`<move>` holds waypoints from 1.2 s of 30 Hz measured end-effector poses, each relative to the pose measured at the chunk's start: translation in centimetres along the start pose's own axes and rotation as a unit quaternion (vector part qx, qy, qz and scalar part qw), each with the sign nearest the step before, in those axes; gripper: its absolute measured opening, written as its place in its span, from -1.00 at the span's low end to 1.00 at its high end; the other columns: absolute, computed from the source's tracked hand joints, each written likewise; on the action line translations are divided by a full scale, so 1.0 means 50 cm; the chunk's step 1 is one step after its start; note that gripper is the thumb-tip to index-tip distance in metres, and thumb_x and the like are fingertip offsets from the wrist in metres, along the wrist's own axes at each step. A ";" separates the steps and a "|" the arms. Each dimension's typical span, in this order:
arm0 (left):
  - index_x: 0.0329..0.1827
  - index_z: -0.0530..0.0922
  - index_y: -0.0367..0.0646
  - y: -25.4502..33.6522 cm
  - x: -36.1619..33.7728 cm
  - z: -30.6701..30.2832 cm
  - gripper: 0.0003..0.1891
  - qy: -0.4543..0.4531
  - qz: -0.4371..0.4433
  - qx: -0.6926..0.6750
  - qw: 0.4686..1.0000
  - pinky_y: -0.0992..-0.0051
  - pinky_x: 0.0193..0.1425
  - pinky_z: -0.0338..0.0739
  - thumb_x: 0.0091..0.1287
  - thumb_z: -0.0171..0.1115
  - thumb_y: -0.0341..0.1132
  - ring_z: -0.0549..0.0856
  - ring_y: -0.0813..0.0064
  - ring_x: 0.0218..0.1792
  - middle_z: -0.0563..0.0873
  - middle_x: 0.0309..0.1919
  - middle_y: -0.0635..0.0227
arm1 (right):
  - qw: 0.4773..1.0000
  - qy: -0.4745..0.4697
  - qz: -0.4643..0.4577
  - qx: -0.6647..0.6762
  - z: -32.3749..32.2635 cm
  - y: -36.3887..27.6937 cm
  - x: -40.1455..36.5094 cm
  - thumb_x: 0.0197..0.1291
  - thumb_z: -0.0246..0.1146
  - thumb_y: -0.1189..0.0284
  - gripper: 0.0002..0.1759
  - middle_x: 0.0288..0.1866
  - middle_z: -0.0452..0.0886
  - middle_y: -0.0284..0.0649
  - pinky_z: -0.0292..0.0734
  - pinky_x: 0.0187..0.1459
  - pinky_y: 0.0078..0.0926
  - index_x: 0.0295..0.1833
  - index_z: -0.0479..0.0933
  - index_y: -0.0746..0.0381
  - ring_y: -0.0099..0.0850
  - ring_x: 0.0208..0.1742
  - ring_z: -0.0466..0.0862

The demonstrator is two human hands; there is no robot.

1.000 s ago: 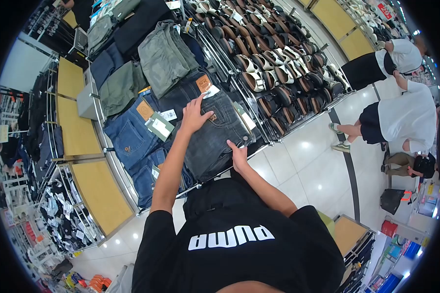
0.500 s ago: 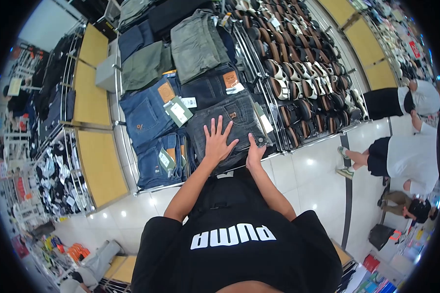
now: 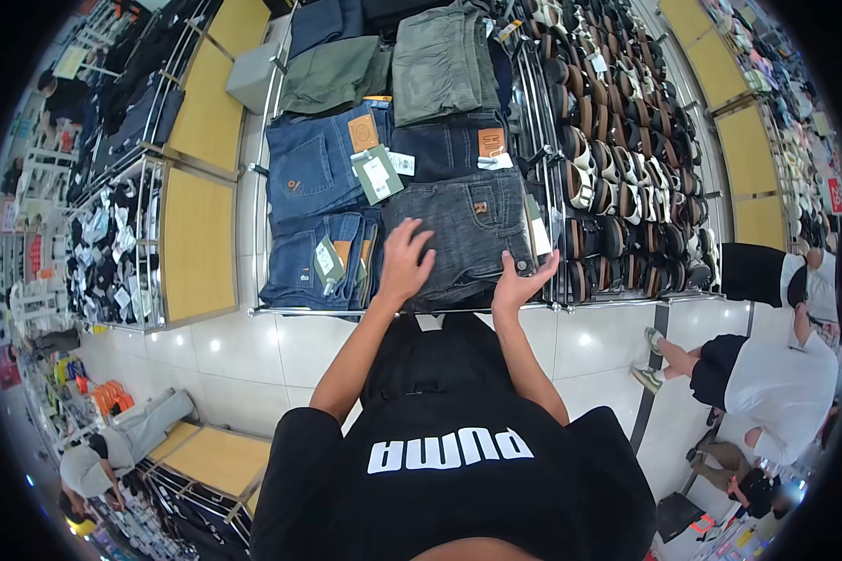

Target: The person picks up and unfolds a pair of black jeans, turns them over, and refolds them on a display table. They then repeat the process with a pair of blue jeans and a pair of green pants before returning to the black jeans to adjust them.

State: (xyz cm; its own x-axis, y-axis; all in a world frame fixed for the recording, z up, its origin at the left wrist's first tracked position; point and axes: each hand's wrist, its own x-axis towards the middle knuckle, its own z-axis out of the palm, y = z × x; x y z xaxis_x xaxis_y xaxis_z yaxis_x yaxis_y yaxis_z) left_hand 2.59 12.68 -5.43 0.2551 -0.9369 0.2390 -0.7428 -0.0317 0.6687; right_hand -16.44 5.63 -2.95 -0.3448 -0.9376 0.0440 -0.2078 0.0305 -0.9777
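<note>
A pair of dark grey jeans (image 3: 454, 224) lies folded on top of a pile at the front of the display, with a brown leather patch on its pocket. My left hand (image 3: 407, 260) rests near its left edge, fingers slightly bent and apart. At the front right corner, by a metal button, is my right hand (image 3: 522, 283), thumb and fingers spread around that corner without a closed grip. White and green tags (image 3: 538, 229) stick out along the right side. Blue jeans (image 3: 313, 257) with a hanging tag lie folded to the left.
Behind are more blue jeans (image 3: 313, 168), olive trousers (image 3: 335, 75) and grey trousers (image 3: 440, 65). Racks of sandals (image 3: 617, 168) stand to the right, past a metal rail. A person in a white shirt (image 3: 781, 374) is on the right. Wooden panels (image 3: 199, 238) border the left aisle.
The camera view has shifted, so the display appears lower on the left and farther right. My left hand has gone from lying flat to bent fingers nearer the left edge. My right fingers have spread.
</note>
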 end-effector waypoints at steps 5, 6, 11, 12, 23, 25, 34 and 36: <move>0.25 0.49 -0.18 -0.117 -0.097 -0.054 -0.48 0.144 -0.205 0.158 0.955 0.03 0.40 0.32 0.19 0.33 -0.31 0.40 -0.11 0.36 0.48 0.28 -0.10 | 0.998 -0.051 -0.044 -0.021 0.001 -0.037 0.011 0.05 0.37 0.66 0.00 0.65 -0.01 -0.02 -0.22 0.62 -0.10 0.57 -0.02 0.33 -0.06 0.66 -0.01; 0.41 0.36 -0.15 -0.164 -0.128 -0.043 -0.38 0.103 -0.270 0.246 0.925 -0.05 0.34 0.36 0.29 0.27 -0.21 0.39 -0.13 0.36 0.42 0.35 -0.09 | 0.995 -0.061 -0.077 -0.035 0.000 -0.034 0.012 0.05 0.37 0.67 -0.01 0.66 -0.03 -0.02 -0.22 0.62 -0.09 0.56 0.00 0.33 -0.06 0.67 -0.03; 0.53 0.22 -0.13 -0.229 -0.178 -0.039 -0.36 0.004 -0.369 0.213 0.905 -0.15 0.25 0.41 0.48 0.07 -0.04 0.40 -0.15 0.36 0.35 0.42 -0.08 | 0.980 -0.083 -0.159 -0.084 0.007 -0.024 0.012 0.03 0.36 0.67 -0.10 0.67 -0.07 0.02 -0.15 0.61 -0.01 0.50 0.12 0.31 0.00 0.67 -0.05; 0.53 0.22 -0.13 -0.223 -0.173 -0.040 -0.37 -0.010 -0.374 0.221 0.901 -0.14 0.24 0.42 0.48 0.07 -0.05 0.41 -0.15 0.34 0.35 0.42 -0.08 | 0.979 -0.063 -0.171 -0.093 0.011 -0.020 0.016 0.00 0.37 0.68 -0.13 0.65 -0.03 0.05 -0.08 0.59 -0.01 0.47 0.18 0.31 0.04 0.65 0.00; 0.13 0.50 -0.46 -0.299 -0.149 -0.119 -0.59 -0.125 -0.205 0.245 0.939 0.13 -0.16 0.70 0.31 0.20 -0.34 0.78 -0.05 -0.27 0.74 -0.25 0.00 | 0.922 0.039 -0.136 -0.362 0.041 0.046 -0.007 -0.07 0.52 0.48 -0.15 0.57 0.10 0.13 0.06 0.48 0.13 0.40 0.34 0.10 0.13 0.57 0.15; 0.01 0.55 -0.43 -0.298 -0.132 -0.154 -0.64 -0.180 -0.186 0.175 0.950 0.10 -0.13 0.69 0.28 0.24 -0.30 0.77 -0.06 -0.26 0.74 -0.29 -0.10 | 0.902 0.068 -0.159 -0.396 0.069 0.045 -0.023 -0.04 0.48 0.48 -0.13 0.64 -0.06 0.17 -0.03 0.49 0.24 0.44 0.31 0.06 0.18 0.62 0.01; -0.20 0.62 -0.44 -0.342 -0.123 -0.196 -0.58 -0.191 -0.150 0.061 0.968 0.03 -0.07 0.66 0.21 0.38 -0.13 0.76 -0.13 -0.21 0.73 -0.30 -0.19 | 0.846 -0.007 -0.196 -0.496 0.205 -0.019 -0.164 0.06 0.37 0.31 -0.08 0.62 0.05 0.14 -0.09 0.49 0.27 0.53 0.18 0.28 0.12 0.63 0.01; -0.16 0.61 -0.44 -0.341 -0.122 -0.203 -0.56 -0.194 -0.137 0.056 0.970 0.03 -0.07 0.66 0.21 0.38 -0.13 0.76 -0.13 -0.21 0.74 -0.29 -0.19 | 0.848 -0.069 -0.260 -0.456 0.250 -0.029 -0.226 0.09 0.35 0.33 -0.25 0.57 0.16 0.09 -0.01 0.45 0.26 0.42 0.33 0.26 0.11 0.60 0.07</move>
State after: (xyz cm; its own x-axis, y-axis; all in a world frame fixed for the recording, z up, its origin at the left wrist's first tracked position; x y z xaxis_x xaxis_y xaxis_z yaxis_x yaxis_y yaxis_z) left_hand 19.98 22.46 -11.14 0.2161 -0.9480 -0.2335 -0.7485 -0.3144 0.5839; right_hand -0.79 11.87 -4.58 0.1084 -0.9364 0.3336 -0.9426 -0.2034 -0.2646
